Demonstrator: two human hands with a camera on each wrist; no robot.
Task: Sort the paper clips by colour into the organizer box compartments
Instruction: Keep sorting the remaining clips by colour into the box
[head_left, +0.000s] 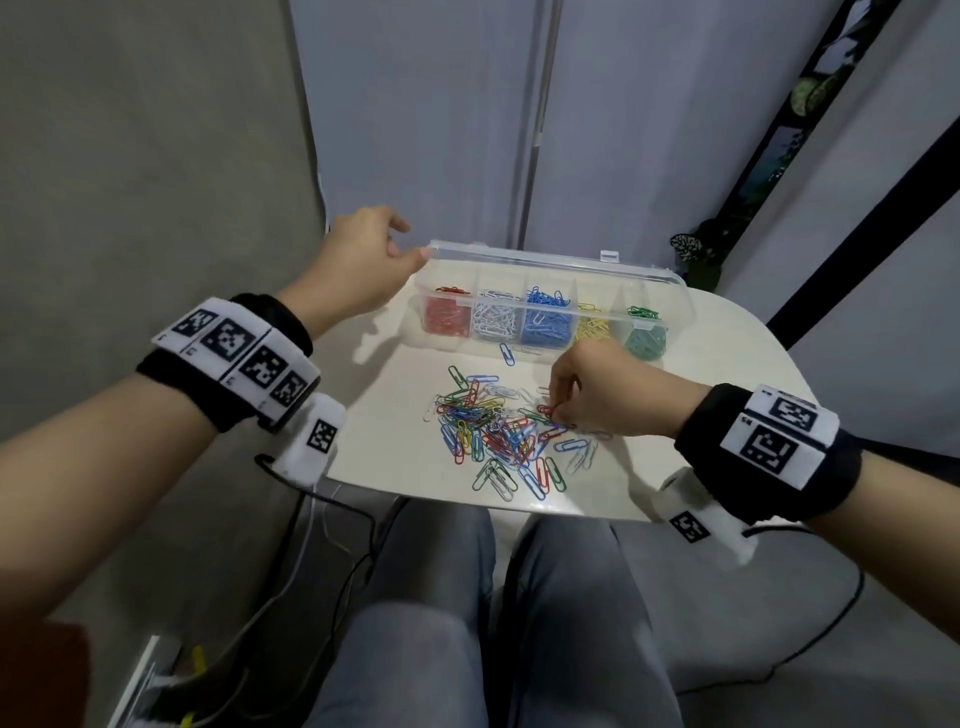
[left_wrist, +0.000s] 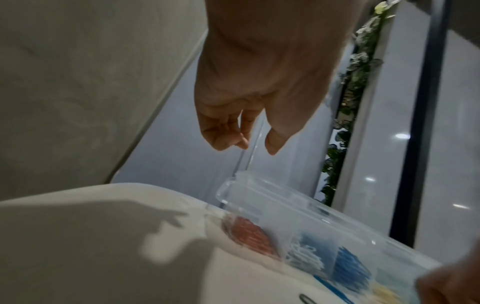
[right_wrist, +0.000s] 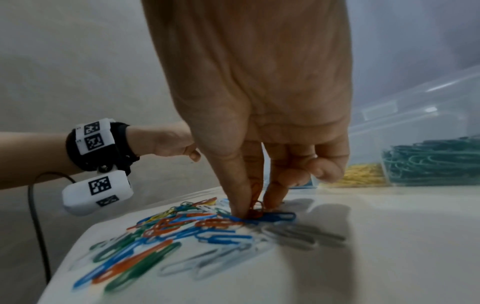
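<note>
Right hand (right_wrist: 249, 115) pinches red clip (right_wrist: 255, 202) in pile (head_left: 498, 431): lift straight up, shake off snagged neighbours, drop in red compartment (head_left: 448, 314). Left hand (head_left: 358, 265) loosely curled, holds nothing, by organizer box (head_left: 675, 283).

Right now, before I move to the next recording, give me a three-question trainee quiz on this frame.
1. True or false: the right hand pinches a red clip at the pile.
2. Which box compartment is leftmost in the head view? A green, B red, C yellow.
3. Fill in: the left hand hovers by the box's ___ end.

Key: 1 true; 2 B; 3 left.
</note>
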